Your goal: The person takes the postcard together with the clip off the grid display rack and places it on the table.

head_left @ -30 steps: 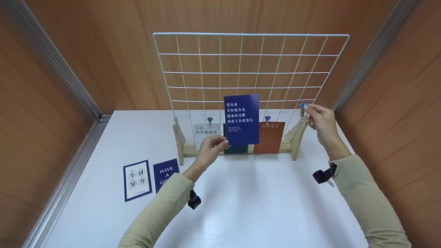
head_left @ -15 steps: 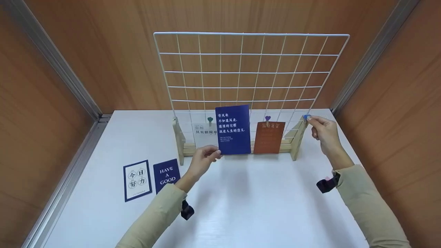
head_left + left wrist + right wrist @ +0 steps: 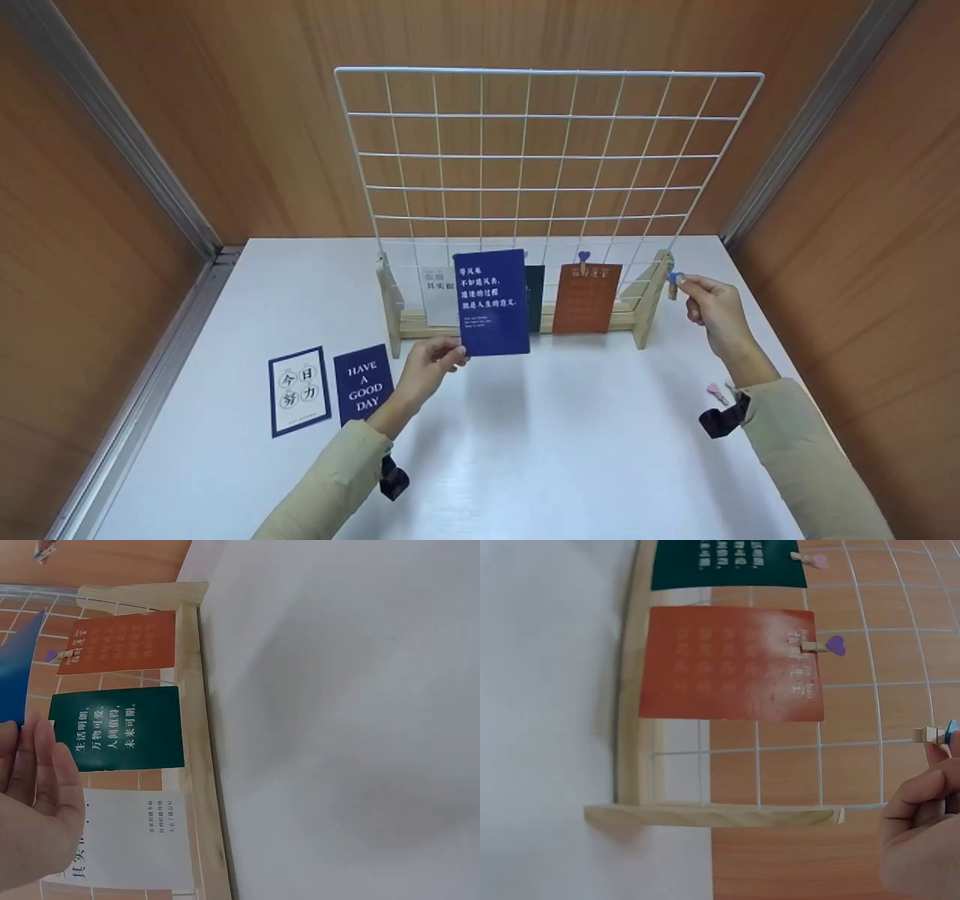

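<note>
In the head view my left hand (image 3: pixel 429 371) pinches a dark blue card (image 3: pixel 491 304) with white writing by its lower left corner, in front of a white wire grid (image 3: pixel 547 219). My right hand (image 3: pixel 714 309) holds a small wooden clothespin (image 3: pixel 931 736) with a blue heart, by its heart end, beside the grid's right wooden foot (image 3: pixel 651 304). A white card (image 3: pixel 437 296), a green card (image 3: pixel 120 727) and an orange card (image 3: pixel 586 300) hang low on the grid. A purple-heart clothespin (image 3: pixel 825 646) grips the orange card; a pink-heart clothespin (image 3: pixel 810 559) grips the green one.
On the white table (image 3: pixel 585 435) at left lie a blue-bordered card (image 3: pixel 300 391) and a blue "HAVE A GOOD DAY" card (image 3: pixel 364 382). A pink-heart clothespin (image 3: pixel 717 394) lies near my right wrist. Wood-grain walls (image 3: pixel 97 247) enclose three sides.
My left hand has drawn the blue card down and to the left, uncovering part of the green card. My right hand has moved lower and slightly right with the blue-heart clothespin.
</note>
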A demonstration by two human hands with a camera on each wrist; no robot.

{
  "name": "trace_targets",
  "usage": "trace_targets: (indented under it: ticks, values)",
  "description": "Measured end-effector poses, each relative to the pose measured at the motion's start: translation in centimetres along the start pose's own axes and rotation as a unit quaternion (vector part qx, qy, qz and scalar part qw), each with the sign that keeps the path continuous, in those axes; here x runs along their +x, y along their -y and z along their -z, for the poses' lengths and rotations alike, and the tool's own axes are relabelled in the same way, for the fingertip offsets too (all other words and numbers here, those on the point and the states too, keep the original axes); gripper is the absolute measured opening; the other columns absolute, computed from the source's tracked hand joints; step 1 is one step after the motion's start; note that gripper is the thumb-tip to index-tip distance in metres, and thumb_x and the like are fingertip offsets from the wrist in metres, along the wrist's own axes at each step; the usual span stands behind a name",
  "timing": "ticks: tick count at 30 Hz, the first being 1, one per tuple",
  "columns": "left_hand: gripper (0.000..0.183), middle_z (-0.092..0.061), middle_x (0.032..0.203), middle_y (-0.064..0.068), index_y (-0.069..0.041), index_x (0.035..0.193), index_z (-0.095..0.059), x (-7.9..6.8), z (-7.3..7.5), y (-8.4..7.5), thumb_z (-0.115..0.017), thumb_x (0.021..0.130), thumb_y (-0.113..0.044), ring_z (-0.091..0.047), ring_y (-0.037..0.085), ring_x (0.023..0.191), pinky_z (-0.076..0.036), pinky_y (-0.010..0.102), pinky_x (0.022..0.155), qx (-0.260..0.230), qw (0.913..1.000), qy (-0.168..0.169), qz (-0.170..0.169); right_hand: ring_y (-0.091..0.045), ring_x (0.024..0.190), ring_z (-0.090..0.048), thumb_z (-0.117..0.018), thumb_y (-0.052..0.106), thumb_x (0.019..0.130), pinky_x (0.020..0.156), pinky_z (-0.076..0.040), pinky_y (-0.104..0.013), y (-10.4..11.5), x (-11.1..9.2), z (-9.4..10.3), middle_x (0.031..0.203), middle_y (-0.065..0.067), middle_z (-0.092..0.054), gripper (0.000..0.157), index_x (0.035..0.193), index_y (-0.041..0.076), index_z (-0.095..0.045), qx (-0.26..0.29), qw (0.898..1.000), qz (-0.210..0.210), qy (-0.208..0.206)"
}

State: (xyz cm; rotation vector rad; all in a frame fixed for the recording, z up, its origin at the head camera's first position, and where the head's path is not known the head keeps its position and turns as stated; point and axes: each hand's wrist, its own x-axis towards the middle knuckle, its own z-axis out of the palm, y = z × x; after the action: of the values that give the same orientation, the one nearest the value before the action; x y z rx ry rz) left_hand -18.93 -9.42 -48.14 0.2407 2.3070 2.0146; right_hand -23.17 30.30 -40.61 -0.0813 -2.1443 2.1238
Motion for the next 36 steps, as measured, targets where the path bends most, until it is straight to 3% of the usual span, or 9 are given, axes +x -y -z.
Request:
trace_targets:
  ticks: [12,17,20,28,36]
  values:
    - [0.015,-0.062,0.08,0.011,0.007,0.091,-0.06,-1.1,0.7,1.2,-0.054,0.086,-0.006,-0.058,0.021,0.076,-0.048,0.034,0.071,-0.007,0.9997,-0.003,0.022,-0.003,0.041,-0.039,-0.056,0.014,0.087,0.039,-0.031,-0.016,-2.1,-0.7,1.8,0.047,0.006,-0.041,0.014,0.077,0.014,-0.064,-0.015,0.998,-0.055,0.001]
    - [0.015,-0.062,0.08,0.012,0.009,0.091,-0.059,-1.7,1.0,1.4,-0.054,0.087,-0.005,-0.058,0.023,0.076,-0.048,0.035,0.072,-0.009,0.9994,-0.009,0.033,-0.004,0.043,-0.039,-0.056,0.016,0.087,0.041,-0.033,-0.016,-2.6,-1.0,2.2,0.051,0.006,-0.043,0.009,0.085,0.011,-0.062,-0.03,0.996,-0.083,0.018]
    - [0.016,-0.062,0.08,0.008,0.007,0.092,-0.06,-1.8,1.2,2.6,-0.054,0.087,-0.008,-0.058,0.018,0.076,-0.048,0.033,0.072,-0.008,0.999,-0.008,0.043,-0.003,0.044,-0.039,-0.056,0.019,0.087,0.042,-0.034,-0.016,-3.2,-1.1,2.6,0.052,0.006,-0.043,0.01,0.089,0.009,-0.058,-0.049,0.994,-0.098,0.027]
    - [0.017,-0.062,0.08,0.008,0.007,0.092,-0.06,-2.6,1.9,4.3,-0.055,0.086,-0.008,-0.058,0.017,0.076,-0.048,0.034,0.073,-0.012,0.9981,-0.003,0.06,-0.004,0.045,-0.038,-0.057,0.023,0.086,0.044,-0.035,-0.018,-5.0,-1.5,3.8,0.052,0.007,-0.042,0.012,0.09,0.011,-0.057,-0.06,0.989,-0.13,0.027]
    - [0.017,-0.062,0.079,0.01,0.009,0.091,-0.059,-3.8,2.8,5.8,-0.055,0.086,-0.007,-0.058,0.019,0.075,-0.048,0.036,0.072,-0.015,0.997,-0.005,0.076,-0.003,0.045,-0.036,-0.056,0.02,0.087,0.044,-0.034,-0.017,-6.9,-2.1,5.2,0.051,0.007,-0.041,0.011,0.092,0.011,-0.057,-0.061,0.989,-0.133,0.027]
